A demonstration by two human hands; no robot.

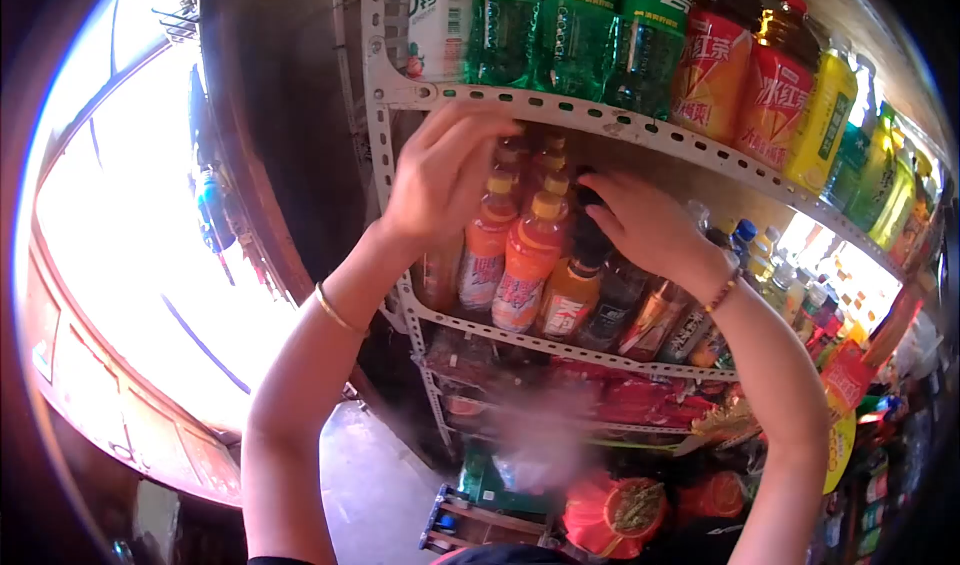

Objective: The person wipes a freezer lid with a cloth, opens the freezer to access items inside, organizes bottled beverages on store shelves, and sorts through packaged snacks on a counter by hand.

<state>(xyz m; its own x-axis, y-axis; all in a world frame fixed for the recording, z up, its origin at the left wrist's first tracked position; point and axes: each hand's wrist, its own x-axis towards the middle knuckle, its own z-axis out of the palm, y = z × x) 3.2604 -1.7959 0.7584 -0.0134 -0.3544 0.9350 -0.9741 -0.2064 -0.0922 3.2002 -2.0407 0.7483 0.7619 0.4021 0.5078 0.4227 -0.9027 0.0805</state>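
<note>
My left hand (440,175) is raised at the shelf's left end, slightly blurred, its fingers stretched over the tops of the orange drink bottles and apparently empty. Below its fingers stand the yellow-capped orange drink bottles (531,260) in rows going back. My right hand (650,223) reaches in from the right, thumb and fingers around the dark top of a dark-capped bottle (588,201); its lower part is hidden behind the front row. Just below stands a dark-capped bottle of orange drink (572,295), beside dark bottles (612,305).
The upper shelf's perforated metal edge (600,117) runs close above both hands. Green soda bottles (578,35) and red-labelled tea bottles (775,95) stand on it. The lower shelf edge (560,349) crosses below. A red bundle (612,515) sits lower down, and a bright doorway lies left.
</note>
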